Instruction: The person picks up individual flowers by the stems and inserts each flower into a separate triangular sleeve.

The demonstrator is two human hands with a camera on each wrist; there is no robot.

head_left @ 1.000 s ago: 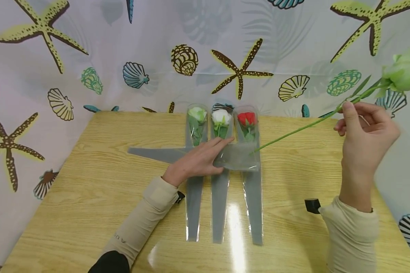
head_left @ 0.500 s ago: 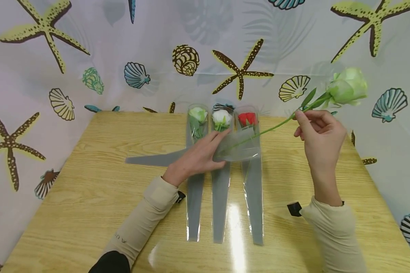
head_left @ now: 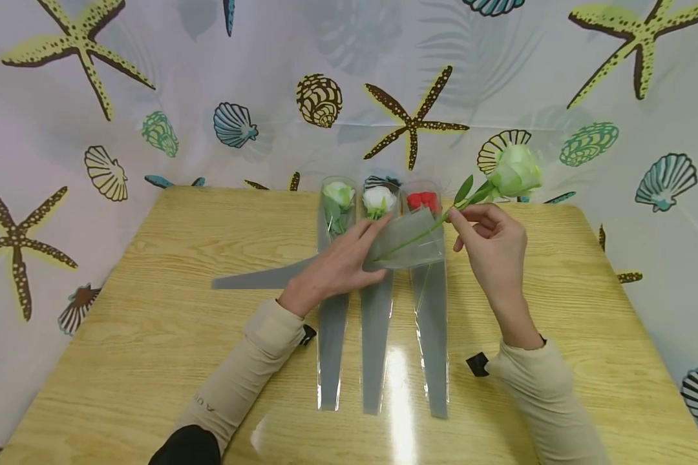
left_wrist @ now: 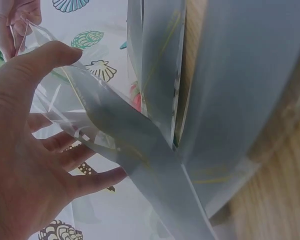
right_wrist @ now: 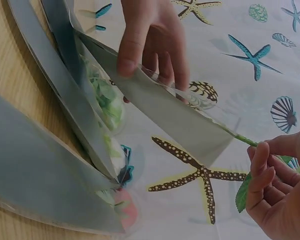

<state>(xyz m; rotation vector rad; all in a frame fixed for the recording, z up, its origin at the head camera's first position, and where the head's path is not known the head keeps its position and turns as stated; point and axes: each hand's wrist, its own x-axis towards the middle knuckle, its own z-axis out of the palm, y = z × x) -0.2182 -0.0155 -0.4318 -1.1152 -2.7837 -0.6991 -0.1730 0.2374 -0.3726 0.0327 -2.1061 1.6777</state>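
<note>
My left hand [head_left: 338, 261] holds a grey-and-clear plastic flower sleeve [head_left: 404, 234], thumb on one side and fingers on the other. The sleeve's mouth faces right and its narrow tail reaches left. Between thumb and fingers of my right hand [head_left: 496, 248] is the stem of a pale green artificial rose [head_left: 516, 171]. Its lower stem lies inside the sleeve, showing through the clear side; the bloom and a leaf [right_wrist: 244, 194] stay outside. Beneath the held sleeve lie three sleeved roses side by side: pale green [head_left: 337, 194], white [head_left: 378, 200] and red [head_left: 423, 201].
The wooden table [head_left: 169, 323] carries the three sleeved roses, tails pointing toward me. A white cloth [head_left: 256, 58] printed with starfish and shells hangs behind the table. Small black pieces [head_left: 477, 364] stick out at both cuffs.
My right hand has moved left and slightly down with the rose, sliding its stem deeper into the sleeve. The sleeve's mouth end has tilted upward; my left hand stays nearly in place.
</note>
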